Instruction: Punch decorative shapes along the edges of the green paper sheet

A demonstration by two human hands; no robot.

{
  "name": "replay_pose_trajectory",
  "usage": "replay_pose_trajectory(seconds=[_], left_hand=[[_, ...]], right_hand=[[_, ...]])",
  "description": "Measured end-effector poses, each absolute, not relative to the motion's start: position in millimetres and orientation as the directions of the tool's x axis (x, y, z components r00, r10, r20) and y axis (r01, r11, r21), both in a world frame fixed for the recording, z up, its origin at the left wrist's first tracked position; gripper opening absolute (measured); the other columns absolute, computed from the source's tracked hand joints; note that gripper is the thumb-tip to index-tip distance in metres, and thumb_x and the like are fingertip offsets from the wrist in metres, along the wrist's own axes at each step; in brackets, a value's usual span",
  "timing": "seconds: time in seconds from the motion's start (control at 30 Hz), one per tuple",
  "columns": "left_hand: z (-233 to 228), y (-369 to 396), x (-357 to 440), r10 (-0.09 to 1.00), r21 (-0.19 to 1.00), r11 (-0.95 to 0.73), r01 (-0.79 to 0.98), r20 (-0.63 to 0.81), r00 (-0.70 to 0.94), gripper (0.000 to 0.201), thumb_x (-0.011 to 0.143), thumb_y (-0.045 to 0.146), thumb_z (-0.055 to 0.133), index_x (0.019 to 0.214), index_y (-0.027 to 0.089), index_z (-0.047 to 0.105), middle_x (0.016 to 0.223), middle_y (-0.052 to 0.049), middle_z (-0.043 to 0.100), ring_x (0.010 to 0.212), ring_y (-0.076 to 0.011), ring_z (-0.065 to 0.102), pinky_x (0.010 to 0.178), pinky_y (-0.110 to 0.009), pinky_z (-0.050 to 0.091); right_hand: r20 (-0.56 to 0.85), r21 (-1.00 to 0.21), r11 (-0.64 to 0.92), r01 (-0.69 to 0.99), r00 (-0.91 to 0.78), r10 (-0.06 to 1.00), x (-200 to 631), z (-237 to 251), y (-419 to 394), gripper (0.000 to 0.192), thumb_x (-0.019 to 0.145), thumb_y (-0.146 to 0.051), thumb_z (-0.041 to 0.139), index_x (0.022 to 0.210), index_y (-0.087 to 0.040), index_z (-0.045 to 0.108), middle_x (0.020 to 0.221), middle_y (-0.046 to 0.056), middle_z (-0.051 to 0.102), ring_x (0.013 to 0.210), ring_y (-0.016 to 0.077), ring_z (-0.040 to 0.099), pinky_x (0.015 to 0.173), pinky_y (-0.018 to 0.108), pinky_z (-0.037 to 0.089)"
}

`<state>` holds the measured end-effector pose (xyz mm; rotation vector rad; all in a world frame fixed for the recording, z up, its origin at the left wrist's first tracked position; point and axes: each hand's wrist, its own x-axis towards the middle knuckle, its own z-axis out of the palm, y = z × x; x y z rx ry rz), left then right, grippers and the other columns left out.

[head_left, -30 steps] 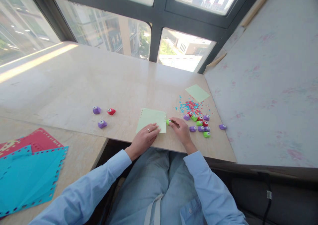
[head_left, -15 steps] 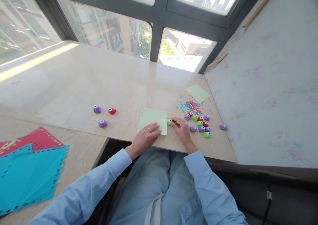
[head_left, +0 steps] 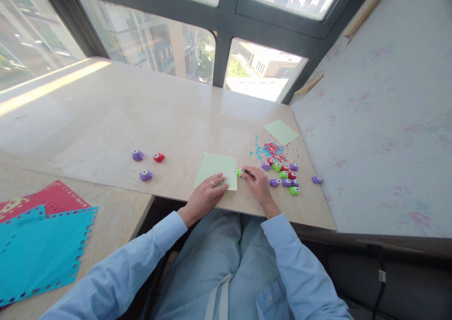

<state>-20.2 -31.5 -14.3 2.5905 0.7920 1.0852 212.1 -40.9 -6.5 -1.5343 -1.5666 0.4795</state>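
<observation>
Barely anything is moving since the earlier frame: the view is drifting slightly, while hands, sheet and punch are keeping their places. Work at the sheet's edge is apparently staying at one spot.

Green punch (head_left: 239, 173) is sitting just left of the grip, at the right edge of the pale green sheet (head_left: 215, 165); right hand (head_left: 258, 185) is pinching it between thumb and fingers. Left hand (head_left: 207, 193) is lying flat on the sheet, left of the grip. Loose punches (head_left: 283, 174) are clustering right of the grip, paper bits (head_left: 272, 151) lying beyond.

Fingers are hiding the punch's rear; cannot tell whether it is biting paper. Left hand is covering part of the sheet's near edge. Blue sheets (head_left: 42, 254), far left of the grip, are running out of view.
</observation>
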Motion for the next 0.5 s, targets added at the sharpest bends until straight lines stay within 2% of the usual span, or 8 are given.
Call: replay_pose_trajectory(seconds=[0.5], left_hand=[[-13.4, -31.6, -21.9, 0.535, 0.371, -0.845, 0.385, 0.562, 0.631, 0.021, 0.095, 0.016, 0.057, 0.111, 0.018, 0.071, 0.120, -0.013, 0.071, 0.125, -0.0275, 0.061, 0.100, -0.048, 0.056]], right_hand=[[0.314, -0.776, 0.171, 0.606, 0.138, 0.939, 211.2, -5.3, -40.4, 0.026, 0.089, -0.039, 0.063, 0.107, -0.023, 0.074, 0.107, 0.009, 0.076, 0.098, 0.0255, 0.068, 0.090, 0.043, 0.053]])
